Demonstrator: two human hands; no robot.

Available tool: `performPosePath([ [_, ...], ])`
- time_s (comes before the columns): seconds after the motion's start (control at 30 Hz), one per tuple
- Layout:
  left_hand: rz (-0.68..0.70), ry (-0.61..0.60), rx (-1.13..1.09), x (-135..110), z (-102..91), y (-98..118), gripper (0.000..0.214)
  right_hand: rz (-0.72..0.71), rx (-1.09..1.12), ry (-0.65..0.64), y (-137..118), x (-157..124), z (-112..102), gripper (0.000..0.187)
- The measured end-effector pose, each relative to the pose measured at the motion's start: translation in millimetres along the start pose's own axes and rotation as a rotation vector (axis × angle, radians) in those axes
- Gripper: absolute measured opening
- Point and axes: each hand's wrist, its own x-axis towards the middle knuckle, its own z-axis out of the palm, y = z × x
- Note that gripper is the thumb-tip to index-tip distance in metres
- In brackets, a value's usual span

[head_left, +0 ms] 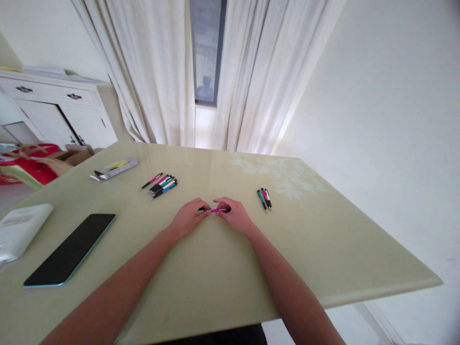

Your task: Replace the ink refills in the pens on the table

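Between my two hands, just above or on the table [208, 278], lies a purple pen [218, 210] with dark ends, held sideways. My left hand [189, 216] pinches its dark left end with thumb and fingers. Closed round the purple barrel toward the right is my right hand [234, 214]; its fingers cover part of the pen. Left of my hands, a pile of several pens [163, 186] in pink, green, white, black and blue lies on the tabletop. A smaller group of pens [265, 199], green, pink and white with black parts, rests to the right.
At the far left sits an opened pen box [117, 168]. A dark tablet [72, 249] lies on the near left, beside a white packet [23, 230]. Behind the table are curtains [158, 72] and a white cabinet [61, 108]; red bags [32, 160] stand beyond the left edge.
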Motion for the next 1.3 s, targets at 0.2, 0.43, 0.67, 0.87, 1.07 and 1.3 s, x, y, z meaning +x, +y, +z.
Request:
performPosePath([
  [0.2, -0.006, -0.062, 0.026, -0.7, -0.1, 1.4, 0.021, 0.007, -0.044, 0.019, -2.0, -0.2, 0.2, 0.031],
  [0.43, -0.011, -0.078, 0.041, -0.7, -0.3, 1.3, 0.016, 0.001, -0.044, 0.006, -2.8, -0.1, 0.0, 0.03],
  [0.67, -0.025, -0.094, 0.06, -0.4, -1.0, 2.6, 0.017, 0.009, -0.089, -0.004, -3.3, 0.1, -0.9, 0.03],
  [0.87, -0.01, -0.092, 0.054, -0.8, -0.4, 0.6, 0.016, 0.016, -0.1, -0.023, -3.4, 0.2, -0.7, 0.028],
  [1.07, -0.002, -0.079, 0.024, -0.2, -1.6, 1.2, 0.015, 0.026, -0.073, -0.044, -4.2, -0.2, -0.7, 0.028],
  [1.3, 0.054, 0.026, -0.039, -1.1, -1.1, -0.2, 0.018, 0.033, -0.059, -0.025, -3.1, -0.4, -0.5, 0.024],
])
